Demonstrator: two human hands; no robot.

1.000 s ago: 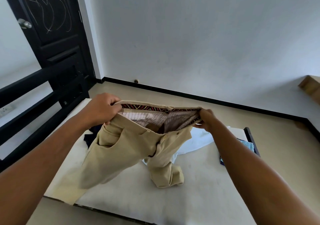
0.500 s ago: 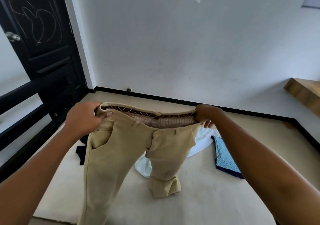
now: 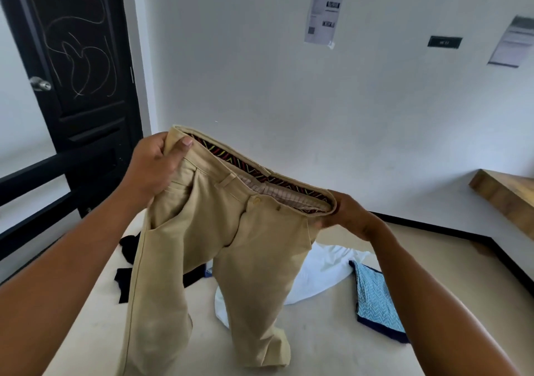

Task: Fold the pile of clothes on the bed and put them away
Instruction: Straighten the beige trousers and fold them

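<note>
You hold the beige trousers up by the waistband above the bed, with the buttoned front facing you. Your left hand grips the left end of the waistband, thumb laid on the near face and fingers curled behind it. Your right hand pinches the right end, fingers wrapped over the edge. The left hand sits higher than the right, so the waistband slopes down toward your right, and the patterned lining shows inside it. Both trouser legs hang down. The right leg's hem bunches where it touches the bed, and the left leg runs out of view at the bottom. Behind the trousers and to their right a white garment lies crumpled, and further right of the trousers is a blue zigzag cloth with a dark border. A black garment lies behind the trousers' left leg. A black door stands well beyond the trousers to the left, and a wooden ledge is off to their right.
</note>
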